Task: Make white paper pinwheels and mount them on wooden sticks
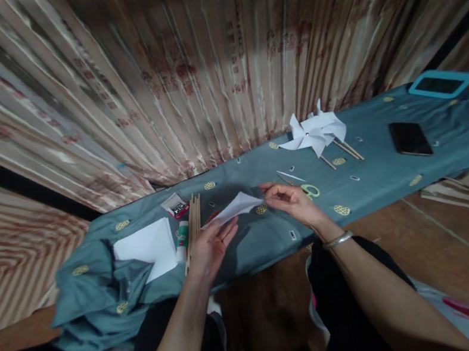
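A folded piece of white paper (238,205) is held just above the cloth, between my two hands. My left hand (215,245) grips its left end, thumb above and fingers below. At the right tip of the paper, the fingers of my right hand (286,199) are pinched together on the corner. Beside my left hand lie a bundle of wooden sticks (194,225), a green-and-white glue stick (182,241) and a small open box of pins (175,205). Scissors with light green handles (311,190) lie just beyond my right hand, partly hidden by it.
White paper pinwheels (311,134) on sticks lie at the back right. Further right are a black phone (410,138) and a blue-framed tablet (440,83). A stack of white paper (150,248) lies left on the green cloth (250,263). A curtain (198,73) hangs behind.
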`<state>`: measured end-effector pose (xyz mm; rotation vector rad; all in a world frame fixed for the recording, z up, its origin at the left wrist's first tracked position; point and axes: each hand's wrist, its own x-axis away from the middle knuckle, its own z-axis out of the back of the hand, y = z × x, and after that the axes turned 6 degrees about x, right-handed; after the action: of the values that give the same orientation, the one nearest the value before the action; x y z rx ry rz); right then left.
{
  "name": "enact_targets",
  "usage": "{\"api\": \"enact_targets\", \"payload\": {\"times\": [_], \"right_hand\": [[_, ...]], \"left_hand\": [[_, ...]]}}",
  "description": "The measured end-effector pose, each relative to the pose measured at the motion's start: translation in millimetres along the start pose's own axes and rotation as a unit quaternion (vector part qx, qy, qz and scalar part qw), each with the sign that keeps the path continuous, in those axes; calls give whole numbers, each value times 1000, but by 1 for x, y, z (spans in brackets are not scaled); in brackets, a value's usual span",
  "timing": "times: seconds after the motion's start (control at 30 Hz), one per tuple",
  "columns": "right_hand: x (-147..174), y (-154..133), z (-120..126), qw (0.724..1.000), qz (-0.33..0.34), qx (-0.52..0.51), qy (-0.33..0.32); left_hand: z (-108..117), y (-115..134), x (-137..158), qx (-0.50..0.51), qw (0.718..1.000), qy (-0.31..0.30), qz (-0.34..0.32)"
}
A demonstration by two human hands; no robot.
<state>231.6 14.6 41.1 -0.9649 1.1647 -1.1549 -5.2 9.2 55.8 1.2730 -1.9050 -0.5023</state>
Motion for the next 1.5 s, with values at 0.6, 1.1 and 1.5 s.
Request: {"api": "enact_targets", "payload": {"times": [0.6,1.1,1.5], "right_hand": [[12,10,-68,913,-239,-328,-33],[-2,15,-45,990,-120,-68,36],[20,32,49,760,-77,633,128]], "left_hand": [[-11,2,-24,33,986,97,-135],[9,19,-23,-362,891,131,-241],[10,32,-25,-185,933,180,-252]]}}
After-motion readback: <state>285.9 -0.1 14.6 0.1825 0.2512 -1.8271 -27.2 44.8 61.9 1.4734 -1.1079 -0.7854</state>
